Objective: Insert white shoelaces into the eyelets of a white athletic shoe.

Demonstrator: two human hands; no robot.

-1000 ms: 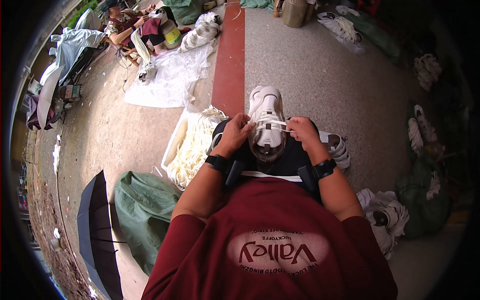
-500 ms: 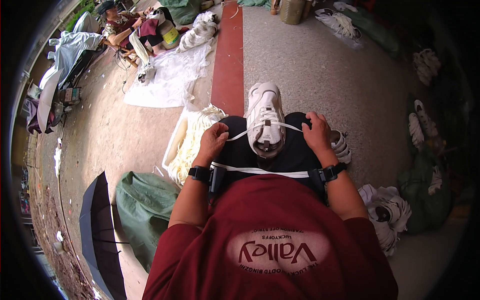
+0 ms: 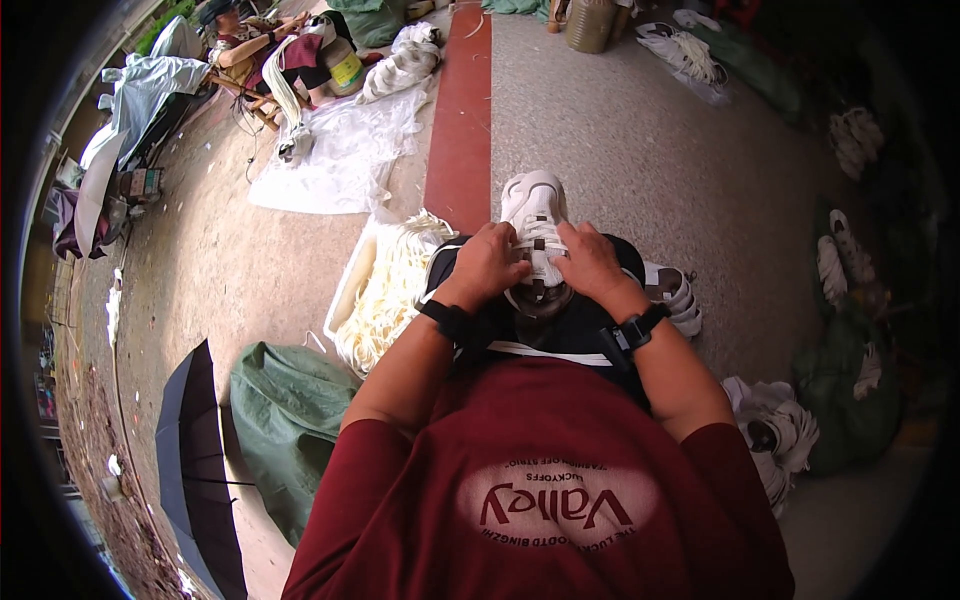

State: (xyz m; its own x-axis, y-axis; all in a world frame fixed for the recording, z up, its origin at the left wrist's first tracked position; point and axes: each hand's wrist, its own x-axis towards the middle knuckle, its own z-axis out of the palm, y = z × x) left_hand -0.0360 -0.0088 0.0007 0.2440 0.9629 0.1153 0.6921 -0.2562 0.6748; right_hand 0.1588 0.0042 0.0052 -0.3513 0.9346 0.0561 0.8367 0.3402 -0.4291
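A white-and-grey sneaker [image 3: 538, 198] rests on my lap between my knees, its toe pointing away from me. White laces cross its upper, and the dark opening faces me. My left hand [image 3: 487, 266] is closed at the left edge of the lacing, thumb toward the tongue. On the opposite edge my right hand [image 3: 594, 263] is closed too, its fingertips against the eyelets. The fingers largely hide the lace ends they pinch. A white band lies across my lap below the shoe.
Left of my knee stands a box of loose cream laces [image 3: 385, 290]. A green sack [image 3: 285, 420] and a dark umbrella [image 3: 200, 470] are nearer. More shoes [image 3: 775, 430] lie at the right. Far left, another person [image 3: 255, 60] sits beside a plastic sheet [image 3: 330, 165].
Both hands have come inward from either side of the shoe, where they held a lace stretched out, to the edges of the lacing. The lace no longer spans outward.
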